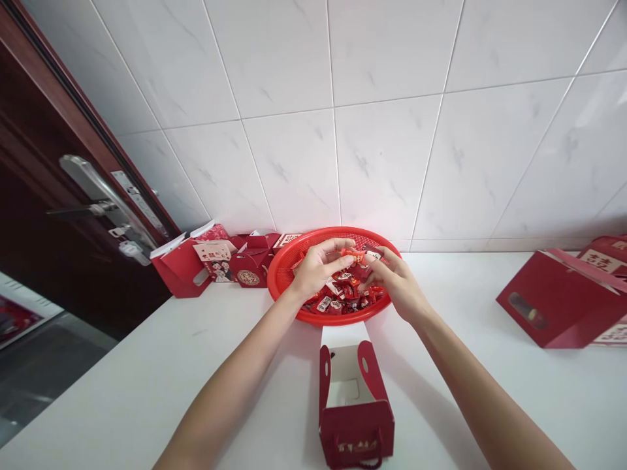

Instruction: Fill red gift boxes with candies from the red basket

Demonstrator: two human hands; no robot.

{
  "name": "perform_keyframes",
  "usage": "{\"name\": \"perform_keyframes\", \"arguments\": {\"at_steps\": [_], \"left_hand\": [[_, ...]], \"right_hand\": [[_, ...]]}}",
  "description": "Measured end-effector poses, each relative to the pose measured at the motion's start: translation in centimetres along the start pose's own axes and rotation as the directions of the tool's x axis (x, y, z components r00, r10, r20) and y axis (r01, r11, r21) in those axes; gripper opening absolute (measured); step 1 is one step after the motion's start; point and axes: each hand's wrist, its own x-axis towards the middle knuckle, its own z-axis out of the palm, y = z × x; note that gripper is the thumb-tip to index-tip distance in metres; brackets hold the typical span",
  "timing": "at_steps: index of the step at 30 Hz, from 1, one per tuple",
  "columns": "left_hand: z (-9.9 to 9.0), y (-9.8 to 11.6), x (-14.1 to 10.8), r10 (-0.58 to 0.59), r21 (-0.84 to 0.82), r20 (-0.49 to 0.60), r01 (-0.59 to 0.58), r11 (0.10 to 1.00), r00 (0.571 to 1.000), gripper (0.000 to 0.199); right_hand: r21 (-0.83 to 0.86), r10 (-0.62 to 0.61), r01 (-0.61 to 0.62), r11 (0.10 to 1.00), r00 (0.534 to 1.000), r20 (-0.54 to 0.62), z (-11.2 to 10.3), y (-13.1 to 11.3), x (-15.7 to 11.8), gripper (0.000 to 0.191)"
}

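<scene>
Where the two hands meet above the red basket [343, 320], one small red wrapped piece [357, 256] lies between the fingertips, directly in line from one hand to the other. Its long axis runs roughly left to right, across the wearer's view, with one end at the left hand [313, 271] and the other at the right hand [399, 284]. Neither hand is clearly nearer: each appears to be in contact with its own end. The left fingers are nearly closed, thumb and forefinger pinching the wrapper, the remaining fingers loosely bent behind. The right fingers are likewise drawn together at thumb and forefinger on the opposite end, the others curled lower, over the heap of wrapped pieces [337, 303]; whether those lower fingers touch the heap cannot be determined. The piece is held up over the basket's interior, toward its far half, and the heap lies below it, mostly on the wearer's side. An open dark red box [357, 424] stands on the white tabletop [235, 398] between the forearms, its mouth upward and its length running away from the wearer. A white flap [345, 335] extends from the box's far end to the near rim of the basket; contact there cannot be confirmed. Relative to the fingers, the box mouth is lower and closer to the wearer, roughly central between both arms.
</scene>
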Motion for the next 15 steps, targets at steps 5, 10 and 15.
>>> {"name": "perform_keyframes", "arguments": {"at_steps": [5,10,15], "left_hand": [[0.08,-0.18,-0.48,0.003,0.078,0.021,-0.005,0.997,1.0,0.035],[-0.32,-0.06,-0.52,-0.024,0.142,0.058,0.015,0.99,0.998,0.036],[-0.72,-0.18,-0.55,-0.049,0.129,0.074,0.04,0.991,0.996,0.034]], "right_hand": [[0.035,-0.003,0.005,0.999,0.999,-0.053,0.49,-0.14,-0.1,0.054],[0.061,-0.012,0.017,0.998,0.997,-0.081,0.7,0.47,0.08,0.053],[0.038,-0.03,0.033,0.999,0.997,-0.074,0.85,0.54,0.02,0.05]]}}
